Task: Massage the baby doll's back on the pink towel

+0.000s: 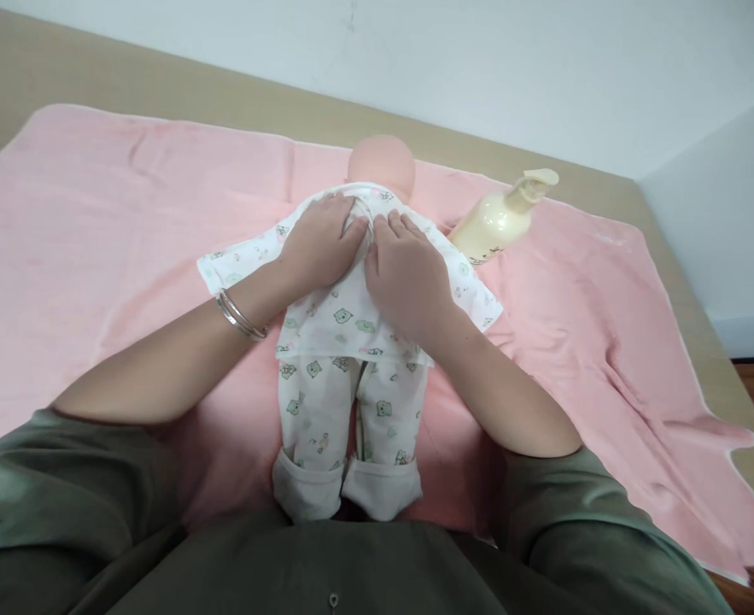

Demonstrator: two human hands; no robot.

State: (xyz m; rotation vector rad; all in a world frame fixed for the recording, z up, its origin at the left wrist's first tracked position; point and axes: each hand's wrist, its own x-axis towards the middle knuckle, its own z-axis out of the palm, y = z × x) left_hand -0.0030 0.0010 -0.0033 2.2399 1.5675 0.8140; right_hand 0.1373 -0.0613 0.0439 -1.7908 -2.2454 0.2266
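A baby doll (382, 162) lies stretched out with its bald head pointing away from me. It wears a white printed top (344, 329) with wide sleeves and matching trousers (316, 418) with turned-up cuffs. My left hand (329, 239) rests flat on the upper part of the top, fingers extended. Beside it, my right hand (408, 269) lies on the top too, its fingers stretched toward the doll's neck. Neither hand grasps anything. The doll's face is turned out of sight, and its hands and feet are hidden by the clothes.
A cream-coloured pump bottle (495, 222) lies tilted right of the doll's shoulder, partly behind the sleeve. Under everything spreads a wrinkled pink blanket (133, 196) on a wooden table (223, 90). A white wall (479, 68) stands behind the table.
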